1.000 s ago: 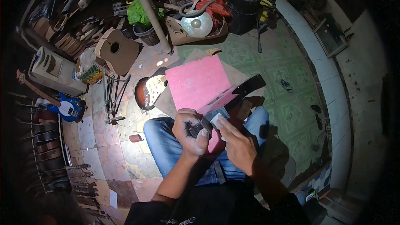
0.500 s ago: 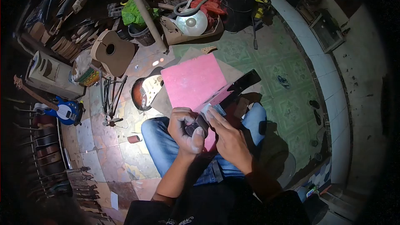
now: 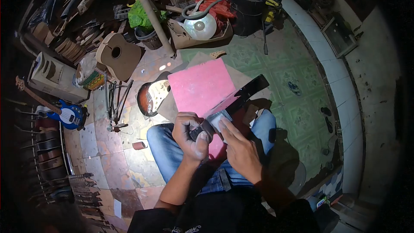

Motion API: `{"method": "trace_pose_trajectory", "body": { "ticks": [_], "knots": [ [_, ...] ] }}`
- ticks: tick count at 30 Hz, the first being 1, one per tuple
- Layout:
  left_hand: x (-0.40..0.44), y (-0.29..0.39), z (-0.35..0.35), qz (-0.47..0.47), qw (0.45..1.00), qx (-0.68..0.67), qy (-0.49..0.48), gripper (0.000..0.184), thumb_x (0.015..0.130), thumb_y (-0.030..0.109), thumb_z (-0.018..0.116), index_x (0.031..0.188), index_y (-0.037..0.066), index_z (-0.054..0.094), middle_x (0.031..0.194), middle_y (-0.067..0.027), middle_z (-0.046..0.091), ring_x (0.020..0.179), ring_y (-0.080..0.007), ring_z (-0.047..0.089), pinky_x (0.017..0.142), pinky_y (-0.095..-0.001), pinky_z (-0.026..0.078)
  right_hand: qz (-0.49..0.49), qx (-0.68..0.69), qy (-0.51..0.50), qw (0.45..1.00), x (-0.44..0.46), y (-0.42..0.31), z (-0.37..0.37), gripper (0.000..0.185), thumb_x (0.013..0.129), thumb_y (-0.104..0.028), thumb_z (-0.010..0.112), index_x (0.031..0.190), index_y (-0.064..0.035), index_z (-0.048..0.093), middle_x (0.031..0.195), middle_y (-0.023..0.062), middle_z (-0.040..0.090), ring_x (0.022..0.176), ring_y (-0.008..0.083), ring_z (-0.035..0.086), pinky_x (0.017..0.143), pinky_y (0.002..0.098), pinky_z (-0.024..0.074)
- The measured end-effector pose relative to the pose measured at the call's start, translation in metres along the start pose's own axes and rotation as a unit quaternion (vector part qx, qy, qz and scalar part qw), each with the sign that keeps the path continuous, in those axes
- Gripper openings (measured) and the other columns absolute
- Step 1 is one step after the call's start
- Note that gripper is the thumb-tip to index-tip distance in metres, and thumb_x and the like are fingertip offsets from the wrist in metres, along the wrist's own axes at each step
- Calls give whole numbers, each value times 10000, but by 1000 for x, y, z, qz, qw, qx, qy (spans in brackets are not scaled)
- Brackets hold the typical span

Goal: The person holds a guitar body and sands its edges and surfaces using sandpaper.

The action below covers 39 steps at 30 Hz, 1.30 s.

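My left hand [image 3: 192, 136] is wrapped round the near end of a long dark piece [image 3: 252, 90], glossy black at its far end. The piece slants up and to the right across my lap; its exact kind I cannot make out. Straight fingers of my right hand [image 3: 241, 146] press a pale grey sheet [image 3: 217, 118] against its middle. My right thumb is hidden. Beneath and beyond lies a flat pink board [image 3: 200, 82]. To its left, partly tucked behind it, rests a sunburst electric guitar body [image 3: 148, 97] with a pale pickguard.
On the left floor are a small reddish-brown roll [image 3: 139, 145], a metal stand [image 3: 115, 103], a blue bass guitar [image 3: 71, 115] and an unfinished acoustic guitar body [image 3: 118, 56]. A slanted pole [image 3: 151, 15], a cardboard box [image 3: 177, 32] and a black bucket [image 3: 246, 13] stand beyond.
My right hand has slid slightly toward me along the dark piece, with the pale sheet under its fingers. The piece's far end has dipped a little left. My left hand keeps its grip.
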State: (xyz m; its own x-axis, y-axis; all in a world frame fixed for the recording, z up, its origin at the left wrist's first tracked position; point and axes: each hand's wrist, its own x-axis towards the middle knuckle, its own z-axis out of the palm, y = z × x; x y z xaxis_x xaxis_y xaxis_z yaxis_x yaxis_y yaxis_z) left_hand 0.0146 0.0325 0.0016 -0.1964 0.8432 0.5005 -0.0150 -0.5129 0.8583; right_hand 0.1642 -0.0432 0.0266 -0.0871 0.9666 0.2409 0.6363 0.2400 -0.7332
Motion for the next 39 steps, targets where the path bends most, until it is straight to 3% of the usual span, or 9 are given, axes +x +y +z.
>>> {"method": "trace_pose_trajectory", "body": {
  "ticks": [15,17,20,22,24,25,30,32,39],
  "knots": [
    [-5,-3,0,0,1000,2,-7,500,869,466,681,887,0,503,870,-138,533,780,-219,531,716,-337,468,-13,-12,-17,1000,14,-2,7,608,903,58,527,1499,-53,498,1569,132,486,919,336,751,751,413,608],
    [-6,-7,1,-1,1000,-9,-9,509,872,480,677,893,4,497,878,-135,521,782,-213,520,715,-330,461,118,383,-120,908,7,-16,-2,641,921,74,509,1550,-25,432,1586,141,476,752,179,717,677,317,585],
    [-14,-9,-1,5,999,-32,22,526,872,506,672,899,15,488,881,-132,506,776,-204,501,706,-320,445,148,472,-157,855,4,-23,-6,659,920,99,488,1565,-2,397,1596,144,460,665,77,614,643,241,543],
    [-16,-7,-1,-1,999,-38,26,539,871,526,673,897,21,487,880,-132,505,770,-202,496,701,-320,442,127,460,-155,865,3,-2,6,637,924,106,481,1550,9,414,1581,152,479,818,160,710,720,292,577],
    [-14,-3,0,8,999,-27,19,564,875,552,672,894,21,484,880,-129,502,771,-203,494,698,-322,436,-30,46,-55,997,10,-1,8,622,941,97,482,1552,6,412,1553,177,504,1064,233,713,815,336,584],
    [-15,-3,1,12,1000,-18,16,571,878,561,670,892,21,485,879,-129,502,771,-204,495,699,-323,434,60,188,-78,977,6,-18,1,630,923,103,484,1541,-7,433,1538,215,507,1261,327,644,903,384,574],
    [-15,-1,1,42,999,11,7,546,886,532,677,895,9,518,877,-146,543,776,-223,529,712,-339,452,228,425,-176,858,2,-14,-4,628,868,97,502,1485,-17,509,1532,228,487,1227,421,626,931,417,569],
    [-14,-2,-1,47,999,0,-4,520,884,501,681,901,3,533,869,-154,565,778,-234,551,712,-343,466,-42,76,-32,996,3,13,8,574,883,83,517,1447,-16,553,1488,190,549,1150,371,678,854,408,588],
    [-17,2,6,68,997,1,-29,436,876,406,681,917,-11,562,844,-167,610,771,-258,596,684,-345,495,-57,-85,31,994,-5,18,2,501,852,91,556,1328,-24,661,1401,176,626,1112,351,697,912,416,568]
  ]
}}
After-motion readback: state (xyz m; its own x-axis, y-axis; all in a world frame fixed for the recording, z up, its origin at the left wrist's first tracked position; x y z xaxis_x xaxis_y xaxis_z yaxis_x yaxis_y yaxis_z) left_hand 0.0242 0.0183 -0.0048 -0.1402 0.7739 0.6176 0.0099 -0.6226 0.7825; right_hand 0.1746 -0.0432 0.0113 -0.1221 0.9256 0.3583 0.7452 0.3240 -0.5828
